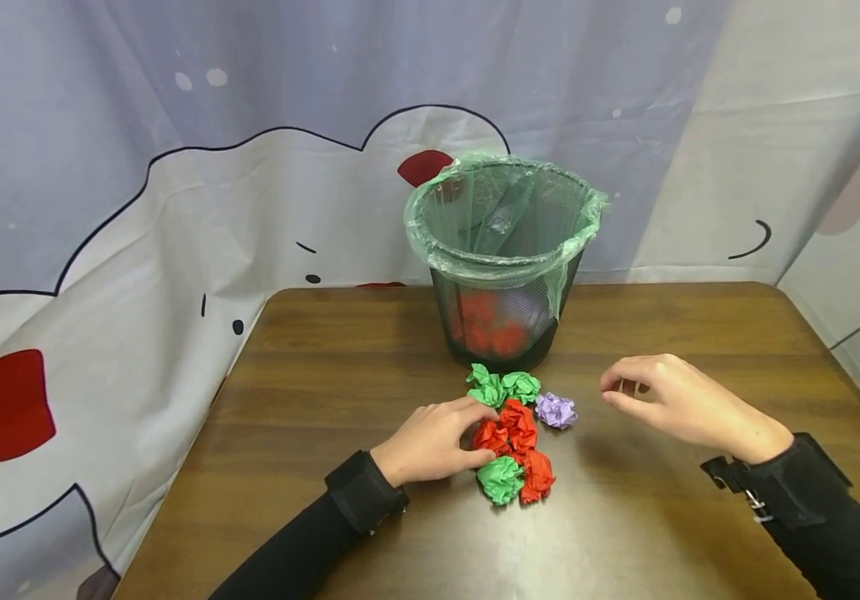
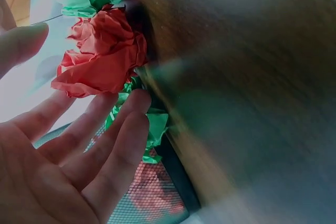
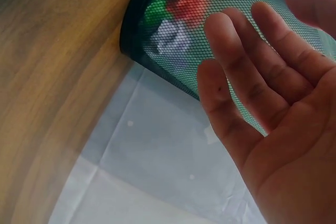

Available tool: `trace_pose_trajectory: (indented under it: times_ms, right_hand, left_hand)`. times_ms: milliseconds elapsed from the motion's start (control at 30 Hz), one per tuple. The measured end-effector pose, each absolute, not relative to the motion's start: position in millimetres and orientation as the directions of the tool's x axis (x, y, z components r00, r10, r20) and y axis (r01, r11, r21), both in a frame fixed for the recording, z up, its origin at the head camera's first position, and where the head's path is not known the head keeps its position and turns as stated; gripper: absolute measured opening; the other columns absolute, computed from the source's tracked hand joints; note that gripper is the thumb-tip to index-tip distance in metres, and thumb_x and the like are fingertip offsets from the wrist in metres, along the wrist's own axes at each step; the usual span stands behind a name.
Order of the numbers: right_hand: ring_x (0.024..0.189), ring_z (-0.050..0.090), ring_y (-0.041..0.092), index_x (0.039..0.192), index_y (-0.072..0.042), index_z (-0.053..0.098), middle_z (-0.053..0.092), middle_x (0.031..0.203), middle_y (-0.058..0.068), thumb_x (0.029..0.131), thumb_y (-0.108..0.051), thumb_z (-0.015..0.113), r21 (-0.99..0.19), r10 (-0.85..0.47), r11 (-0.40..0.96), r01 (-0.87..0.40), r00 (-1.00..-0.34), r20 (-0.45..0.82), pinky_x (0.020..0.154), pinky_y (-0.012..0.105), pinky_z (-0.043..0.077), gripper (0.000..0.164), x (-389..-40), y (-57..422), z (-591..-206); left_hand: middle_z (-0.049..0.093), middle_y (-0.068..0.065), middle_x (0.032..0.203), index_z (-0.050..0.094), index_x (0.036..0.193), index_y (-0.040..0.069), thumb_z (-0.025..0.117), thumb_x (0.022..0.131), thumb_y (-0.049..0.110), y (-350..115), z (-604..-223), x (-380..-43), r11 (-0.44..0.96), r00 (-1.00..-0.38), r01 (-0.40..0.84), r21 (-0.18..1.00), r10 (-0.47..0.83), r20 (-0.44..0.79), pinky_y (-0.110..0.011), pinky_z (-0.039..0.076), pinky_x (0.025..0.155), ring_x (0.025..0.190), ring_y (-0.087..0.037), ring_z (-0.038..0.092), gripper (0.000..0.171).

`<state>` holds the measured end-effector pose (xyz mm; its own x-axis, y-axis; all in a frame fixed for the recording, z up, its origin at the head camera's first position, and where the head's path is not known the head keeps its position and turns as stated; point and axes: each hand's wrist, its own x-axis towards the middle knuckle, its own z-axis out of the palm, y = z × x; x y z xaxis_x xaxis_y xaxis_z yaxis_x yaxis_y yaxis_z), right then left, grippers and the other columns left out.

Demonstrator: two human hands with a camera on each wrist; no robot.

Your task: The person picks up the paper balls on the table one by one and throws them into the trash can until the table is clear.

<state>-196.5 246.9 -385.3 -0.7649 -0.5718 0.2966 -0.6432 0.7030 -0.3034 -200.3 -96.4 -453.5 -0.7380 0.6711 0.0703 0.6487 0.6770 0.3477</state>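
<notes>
Several crumpled paper balls lie in a cluster on the table. In the head view a purple paper ball (image 1: 556, 411) sits at its right, red paper balls (image 1: 518, 425) in the middle, and a green paper ball (image 1: 501, 481) at the near end. My left hand (image 1: 433, 442) is at the cluster's left side, thumb apart from the fingers. In the left wrist view its fingertips (image 2: 137, 100) are close to a red paper ball (image 2: 102, 53); whether they touch cannot be told. Right of the cluster, my right hand (image 1: 670, 404) hovers with loosely bent fingers and nothing in it.
Behind the cluster stands a black mesh wastebasket (image 1: 445, 292) lined with a green plastic bag (image 1: 501, 271). Crumpled red paper (image 1: 486, 321) shows through its mesh. A patterned curtain (image 1: 175, 225) hangs behind the wooden table (image 1: 340, 350).
</notes>
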Motion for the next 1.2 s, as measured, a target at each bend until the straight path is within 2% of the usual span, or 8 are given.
trace_pose_trajectory:
  times_ms: [267, 567, 833, 933, 1067, 1200]
  right_hand:
    - [0.078, 0.056, -0.005, 0.096, -0.028, 0.071, 0.064, 0.087, -0.022, 0.092, -0.016, 0.072, -0.343, -0.568, 0.687, -0.641, -0.768, 0.297, 0.069, 0.027, 0.053, 0.013, -194, 247, -391]
    - [0.078, 0.056, -0.006, 0.095, -0.028, 0.071, 0.065, 0.087, -0.021, 0.091, -0.015, 0.073, -0.361, -0.551, 0.688, -0.63, -0.777, 0.305, 0.068, 0.026, 0.053, 0.014, -190, 251, -402]
    - [0.076, 0.055, -0.006, 0.094, -0.027, 0.071, 0.065, 0.086, -0.019, 0.09, -0.014, 0.074, -0.365, -0.563, 0.663, -0.653, -0.757, 0.332, 0.067, 0.023, 0.052, 0.013, -192, 249, -406]
    - [0.076, 0.056, -0.006, 0.094, -0.026, 0.071, 0.065, 0.086, -0.02, 0.09, -0.014, 0.074, -0.372, -0.56, 0.664, -0.649, -0.761, 0.328, 0.067, 0.024, 0.052, 0.013, -191, 249, -407]
    - [0.077, 0.056, -0.006, 0.095, -0.026, 0.071, 0.066, 0.086, -0.02, 0.091, -0.014, 0.073, -0.375, -0.558, 0.666, -0.645, -0.764, 0.324, 0.067, 0.024, 0.052, 0.013, -190, 249, -410]
    - [0.076, 0.056, -0.006, 0.094, -0.027, 0.071, 0.066, 0.085, -0.019, 0.091, -0.014, 0.073, -0.389, -0.552, 0.669, -0.633, -0.774, 0.309, 0.066, 0.022, 0.052, 0.013, -190, 249, -414]
  left_hand:
    - [0.062, 0.006, 0.133, 0.061, 0.134, 0.025, 0.072, 0.089, 0.042, -91, -455, -203, 0.685, -0.735, 0.654, 0.322, 0.676, 0.054, -0.034, 0.054, 0.086, 0.112, -0.011, 0.065, 0.049]
    - [0.063, 0.006, 0.128, 0.062, 0.132, 0.024, 0.073, 0.09, 0.035, -86, -457, -203, 0.671, -0.724, 0.665, 0.328, 0.687, 0.062, -0.027, 0.051, 0.08, 0.099, -0.006, 0.062, 0.045]
    - [0.062, 0.004, 0.132, 0.06, 0.134, 0.022, 0.071, 0.091, 0.028, -88, -458, -202, 0.675, -0.744, 0.638, 0.37, 0.664, 0.073, -0.032, 0.052, 0.091, 0.11, -0.01, 0.063, 0.045]
    - [0.061, 0.004, 0.129, 0.06, 0.134, 0.022, 0.069, 0.091, 0.027, -90, -458, -202, 0.663, -0.74, 0.647, 0.377, 0.665, 0.099, -0.029, 0.052, 0.087, 0.102, -0.008, 0.062, 0.045]
    - [0.059, 0.006, 0.121, 0.061, 0.132, 0.022, 0.067, 0.089, 0.022, -92, -458, -203, 0.638, -0.73, 0.664, 0.391, 0.667, 0.151, -0.022, 0.048, 0.074, 0.087, -0.006, 0.057, 0.043]
    - [0.058, 0.007, 0.115, 0.062, 0.13, 0.023, 0.066, 0.087, 0.021, -94, -457, -203, 0.618, -0.721, 0.68, 0.394, 0.662, 0.206, -0.02, 0.044, 0.068, 0.08, -0.006, 0.055, 0.043]
